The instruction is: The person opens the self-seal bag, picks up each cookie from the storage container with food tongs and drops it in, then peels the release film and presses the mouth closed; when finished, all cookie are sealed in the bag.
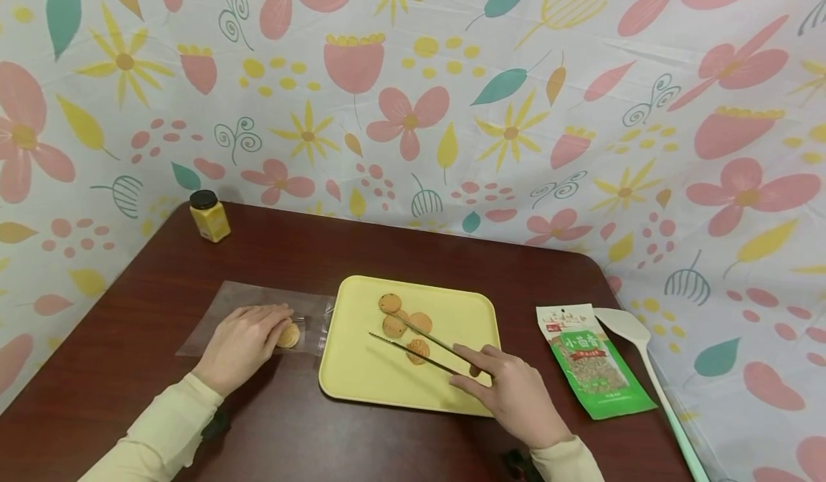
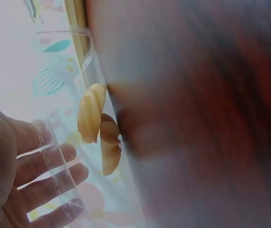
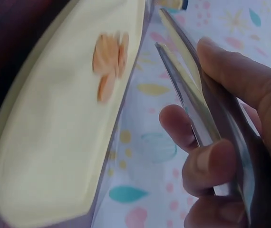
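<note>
Where spread on the yellow tray [image 1: 361,371]: four round cookies [image 1: 421,323], bunched from the middle toward the far edge.
Clear bag [image 1: 229,303]: one, lying just left of the tray.
Bagged cookies [image 1: 290,336]: at least two by the left wrist view, near the tray's left edge; exact count impossible to tell.
Left hand [image 1: 242,338]: left of the tray, laid over the clear bag, fingers nearly straight and slightly apart.
Right hand [image 1: 513,392]: at the tray's near right corner, curled firmly around the tongs.
Tongs [image 3: 222,103]: one pair, metal, above the tray, tips apart.
Green packet [image 1: 596,367]: one, right of the tray.
Spatula [image 1: 624,326]: one, white with a mint handle, farther right of the tray.
Yellow jar [image 1: 211,221]: one, black-lidded, beyond the tray to the far left.
Worktop [image 1: 277,245]: dark reddish brown, beneath the tray.
</note>
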`<state>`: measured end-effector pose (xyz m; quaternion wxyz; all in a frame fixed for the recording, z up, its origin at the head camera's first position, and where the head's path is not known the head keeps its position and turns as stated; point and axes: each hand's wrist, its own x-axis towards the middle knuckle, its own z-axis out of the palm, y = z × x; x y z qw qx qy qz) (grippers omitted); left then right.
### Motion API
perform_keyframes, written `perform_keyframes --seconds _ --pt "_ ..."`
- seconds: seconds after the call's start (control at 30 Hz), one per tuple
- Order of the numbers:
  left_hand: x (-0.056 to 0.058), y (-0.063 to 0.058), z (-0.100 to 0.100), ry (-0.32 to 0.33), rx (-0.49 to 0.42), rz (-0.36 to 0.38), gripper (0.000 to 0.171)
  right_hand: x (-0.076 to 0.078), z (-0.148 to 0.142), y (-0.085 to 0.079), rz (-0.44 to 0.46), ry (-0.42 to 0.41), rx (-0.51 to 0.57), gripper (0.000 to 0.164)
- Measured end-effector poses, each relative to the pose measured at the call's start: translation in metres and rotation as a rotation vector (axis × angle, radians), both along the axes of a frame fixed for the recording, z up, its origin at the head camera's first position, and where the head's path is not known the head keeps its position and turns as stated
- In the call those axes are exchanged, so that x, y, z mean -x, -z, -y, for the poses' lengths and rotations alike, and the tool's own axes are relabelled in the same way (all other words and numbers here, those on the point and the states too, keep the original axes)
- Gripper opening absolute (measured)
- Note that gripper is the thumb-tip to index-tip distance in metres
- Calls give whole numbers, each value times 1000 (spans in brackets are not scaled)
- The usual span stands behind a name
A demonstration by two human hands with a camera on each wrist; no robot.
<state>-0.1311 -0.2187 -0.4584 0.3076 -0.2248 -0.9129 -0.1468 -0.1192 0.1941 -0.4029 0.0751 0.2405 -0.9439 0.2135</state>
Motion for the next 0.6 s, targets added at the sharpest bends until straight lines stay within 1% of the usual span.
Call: perform_keyframes --seconds 0.1,0.27,0.37,0.47,0.53,0.6 --pt "0 0 1 -3 2 -2 27 -4 -12 -1 -11 57 1 45" --pt "1 0 2 -3 7 -4 28 -10 -27 -5 34 119 -11 47" --pt "1 1 2 -3 15 -7 29 -14 -33 -8 90 144 -20 48" --pt "1 0 1 -3 21 -9 30 -18 -39 -10 106 179 -34 48" --pt "1 0 1 -4 25 -9 30 -20 -43 -11 129 188 -44 48" --pt "0 -1 2 -5 29 -11 30 -22 -46 -10 117 192 -61 46"
